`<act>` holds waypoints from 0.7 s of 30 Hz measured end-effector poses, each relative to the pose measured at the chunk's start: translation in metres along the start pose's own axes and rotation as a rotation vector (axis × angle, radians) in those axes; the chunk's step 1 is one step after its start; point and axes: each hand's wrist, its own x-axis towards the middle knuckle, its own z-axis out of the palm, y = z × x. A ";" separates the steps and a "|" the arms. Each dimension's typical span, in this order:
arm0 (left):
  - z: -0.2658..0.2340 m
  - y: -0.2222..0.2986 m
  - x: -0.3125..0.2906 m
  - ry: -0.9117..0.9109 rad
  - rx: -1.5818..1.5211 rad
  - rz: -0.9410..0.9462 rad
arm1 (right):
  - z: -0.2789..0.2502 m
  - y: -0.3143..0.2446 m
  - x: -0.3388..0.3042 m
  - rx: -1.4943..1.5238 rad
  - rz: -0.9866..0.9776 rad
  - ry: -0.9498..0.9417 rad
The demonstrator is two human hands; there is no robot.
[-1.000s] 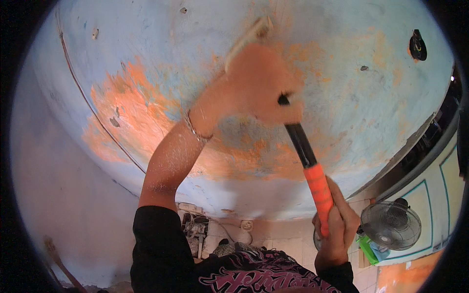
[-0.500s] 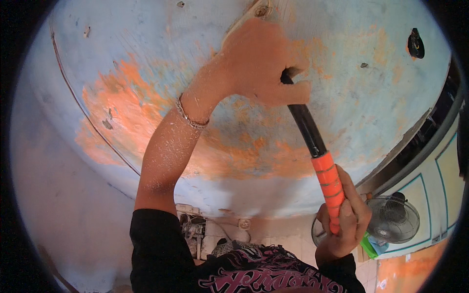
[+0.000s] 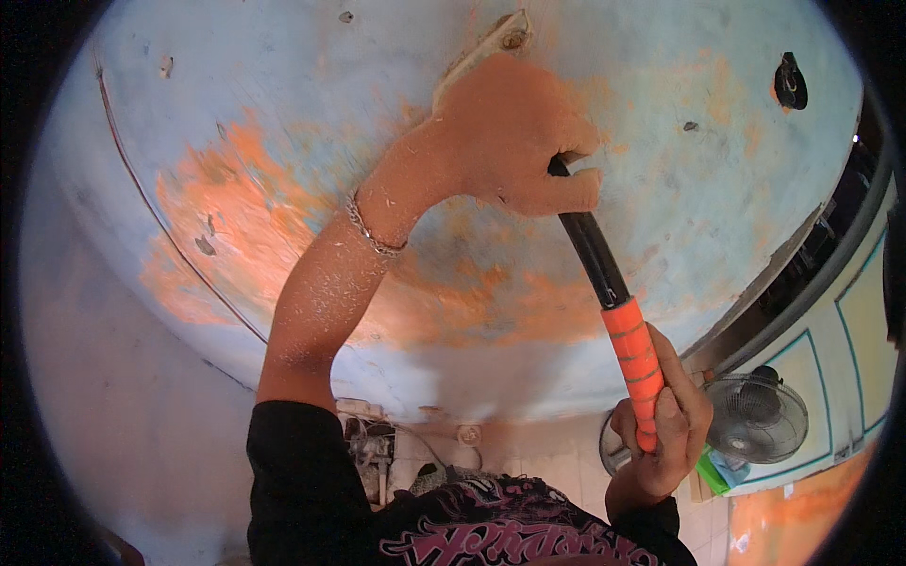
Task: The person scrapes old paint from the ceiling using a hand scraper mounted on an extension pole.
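A hand tool with a black shaft and an orange, ribbed handle slants across the middle. My left hand is wrapped round the shaft's upper end, thumb beside it. Low on the right, my right hand grips the handle's lower end. Past my left knuckles shows a long tan bar with a round fitting at its tip, seemingly the tool's head; my hand hides where they join. Behind both hands spreads a large curved panel, pale blue with rubbed orange patches. Light flecks cover my left forearm.
A grey fan stands at the lower right, by a green-and-blue packet. A thin dark cable runs over the panel's left part. Dark fittings stick out at the upper right. Machine parts lie below my left arm.
My left hand has shifted slightly down the panel, and the tan bar has moved with it. My right hand keeps its grip on the orange handle. The view has shifted a little.
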 end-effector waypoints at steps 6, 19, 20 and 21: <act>-0.007 -0.011 -0.002 0.006 0.079 -0.040 | 0.007 0.008 0.011 0.043 -0.033 0.013; 0.015 0.004 -0.026 0.085 0.054 0.007 | -0.010 0.002 -0.001 -0.083 0.057 -0.227; 0.015 0.000 -0.026 0.085 0.057 0.008 | -0.003 0.004 -0.002 -0.077 0.086 -0.145; 0.014 -0.006 -0.024 0.087 0.084 0.007 | 0.002 0.007 -0.001 -0.071 0.115 -0.061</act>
